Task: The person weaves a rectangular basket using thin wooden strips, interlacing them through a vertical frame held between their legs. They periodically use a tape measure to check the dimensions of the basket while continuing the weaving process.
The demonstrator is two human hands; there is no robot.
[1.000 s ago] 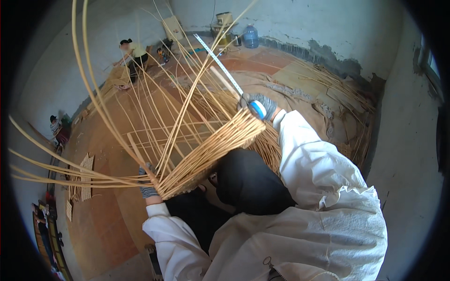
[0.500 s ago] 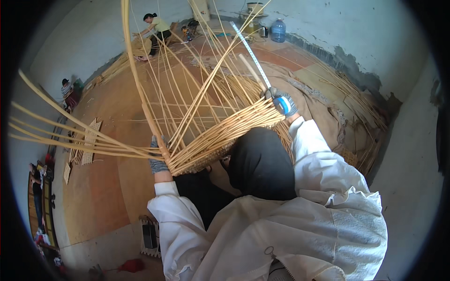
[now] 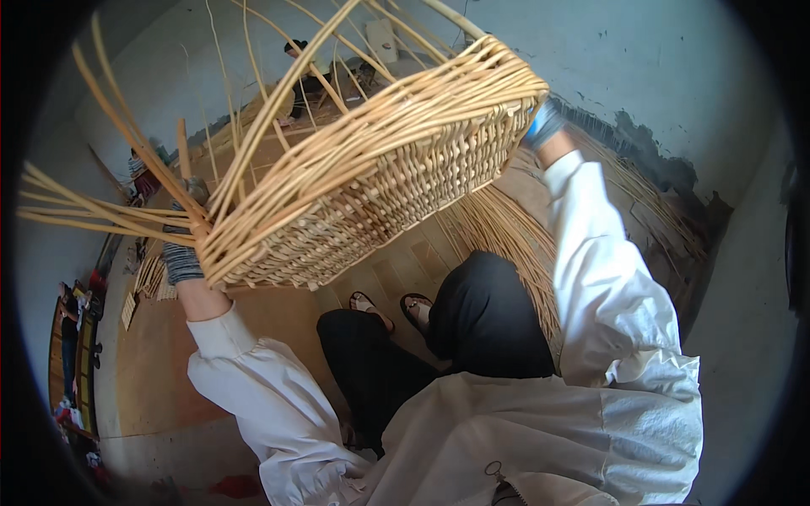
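Note:
A half-woven wicker basket [image 3: 371,181] is held up in front of me, tilted so that its woven underside faces me. Long loose willow rods stick out from its upper edge and left corner. My left hand [image 3: 181,257], in a grey striped glove, grips the left corner by the corner post and a bunch of rods. At the other end my right hand [image 3: 548,131], gloved too, holds the basket's right side, its fingers mostly hidden behind the weave. A bit of the blue tape measure [image 3: 533,126] shows between that hand and the basket.
Below the basket, a spread of long rods [image 3: 506,228] lies by my right knee. More rods [image 3: 629,185] run along the right wall. Another person [image 3: 308,72] works at the back, partly hidden by the rods; someone else [image 3: 67,337] stands far left by shelving.
Both hands have raised the basket up and away from my lap, tipping its underside toward me. The extended measuring blade no longer shows. My knees and sandals have come into view.

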